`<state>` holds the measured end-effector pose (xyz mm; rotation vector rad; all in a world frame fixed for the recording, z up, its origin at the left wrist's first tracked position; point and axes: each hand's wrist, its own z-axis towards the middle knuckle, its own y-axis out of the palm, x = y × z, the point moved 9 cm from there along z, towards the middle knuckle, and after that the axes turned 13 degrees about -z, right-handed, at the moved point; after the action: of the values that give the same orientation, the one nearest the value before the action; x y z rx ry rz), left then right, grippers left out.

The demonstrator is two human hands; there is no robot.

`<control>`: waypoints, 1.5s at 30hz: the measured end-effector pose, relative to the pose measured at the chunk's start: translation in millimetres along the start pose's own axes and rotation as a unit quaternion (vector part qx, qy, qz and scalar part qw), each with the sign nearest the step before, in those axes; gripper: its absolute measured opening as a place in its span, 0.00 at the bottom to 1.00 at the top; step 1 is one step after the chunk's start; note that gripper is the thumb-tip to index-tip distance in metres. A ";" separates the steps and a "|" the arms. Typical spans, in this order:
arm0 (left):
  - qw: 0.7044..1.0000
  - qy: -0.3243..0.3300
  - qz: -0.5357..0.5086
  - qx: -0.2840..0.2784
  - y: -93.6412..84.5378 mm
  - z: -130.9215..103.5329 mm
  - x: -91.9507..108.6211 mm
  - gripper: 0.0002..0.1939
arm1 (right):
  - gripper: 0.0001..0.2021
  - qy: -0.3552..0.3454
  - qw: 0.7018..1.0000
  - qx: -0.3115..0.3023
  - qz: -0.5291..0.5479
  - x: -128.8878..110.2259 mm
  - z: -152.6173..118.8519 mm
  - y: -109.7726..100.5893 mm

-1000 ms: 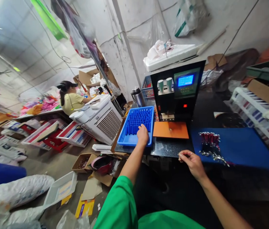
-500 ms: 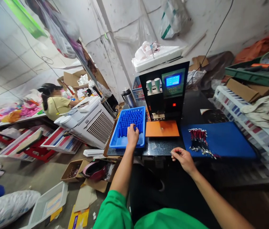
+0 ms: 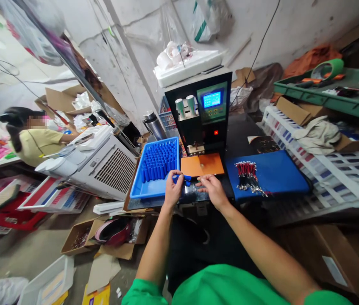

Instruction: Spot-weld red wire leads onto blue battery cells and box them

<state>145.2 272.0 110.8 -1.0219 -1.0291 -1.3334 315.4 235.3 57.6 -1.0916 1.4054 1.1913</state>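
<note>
A: Change we log: left hand (image 3: 173, 191) has left the one blue tray (image 3: 141, 190); both hands now meet before one orange plate (image 3: 202, 164).

B: Left pinches one blue cylinder (image 3: 183, 179); right hand (image 3: 213, 190), fingers curled, touches it, though we cannot tell whether it grips.

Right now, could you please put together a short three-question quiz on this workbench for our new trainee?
1. True or false: the left hand holds a small blue cylinder.
2. What lies on the dark blue mat?
A. a bundle of red wires with metal ends
B. a pair of scissors
C. a roll of tape
3. Fill in the missing word: the blue tray of upright cylinders stands to the ____ of the orange plate.

Key
1. True; its fingers pinch it, and the right hand meets it in front of the plate.
2. A: the red wires.
3. left
</note>
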 end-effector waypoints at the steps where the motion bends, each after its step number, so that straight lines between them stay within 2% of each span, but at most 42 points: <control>1: 0.999 0.040 0.025 0.005 4.6 -2.9 6.1 0.16 | 0.23 0.001 1.000 0.011 -0.015 -0.2 4.6 5.7; 3: 0.993 0.096 0.061 0.016 15.4 -9.4 14.6 0.13 | 0.20 -0.028 0.995 0.057 -0.082 -4.6 11.6 9.9; 6: 0.991 0.109 0.070 0.014 33.3 -18.5 16.3 0.11 | 0.16 -0.122 0.969 0.132 -0.167 -19.0 12.3 8.0; 10: 0.997 0.077 0.013 0.029 46.5 -27.9 9.7 0.14 | 0.14 -0.194 0.947 0.173 -0.189 -28.6 6.2 2.7; 16: 0.978 0.009 -0.145 0.153 42.7 -36.3 -12.9 0.24 | 0.13 -0.212 0.930 0.245 -0.172 -32.7 2.0 -10.2; 19: 0.960 -0.041 -0.241 0.140 53.5 -36.8 -28.1 0.26 | 0.13 -0.209 0.931 0.248 -0.166 -30.5 3.6 -10.1; 22: 0.939 -0.070 -0.322 0.096 66.0 -37.5 -35.1 0.29 | 0.14 -0.195 0.936 0.247 -0.156 -25.0 5.2 -11.3; 26: 0.934 -0.086 -0.337 0.082 70.1 -39.3 -36.3 0.33 | 0.15 -0.178 0.940 0.243 -0.159 -19.5 4.1 -11.7; 29: 0.928 -0.101 -0.339 0.115 67.7 -41.6 -38.1 0.34 | 0.13 -0.185 0.937 0.244 -0.169 -20.8 -0.7 -9.2; 33: 0.919 -0.130 -0.343 0.147 67.1 -44.9 -41.6 0.35 | 0.12 -0.229 0.925 0.230 -0.197 -29.5 -7.4 -0.8; 39: 0.913 -0.108 -0.360 0.158 61.8 -43.9 -37.2 0.27 | 0.11 -0.255 0.913 0.220 -0.231 -37.8 -13.4 5.6; 42: 0.890 -0.093 -0.408 0.182 52.5 -39.9 -31.5 0.25 | 0.12 -0.235 0.928 0.207 -0.204 -34.7 -13.7 2.8; 45: 0.876 -0.064 -0.421 0.225 31.8 -29.8 -20.4 0.24 | 0.13 -0.199 0.952 0.183 -0.143 -27.4 -13.2 -6.4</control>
<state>177.1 247.9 84.0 -0.2811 -1.9102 -1.5834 323.9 222.7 84.7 -0.7148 1.0564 0.8374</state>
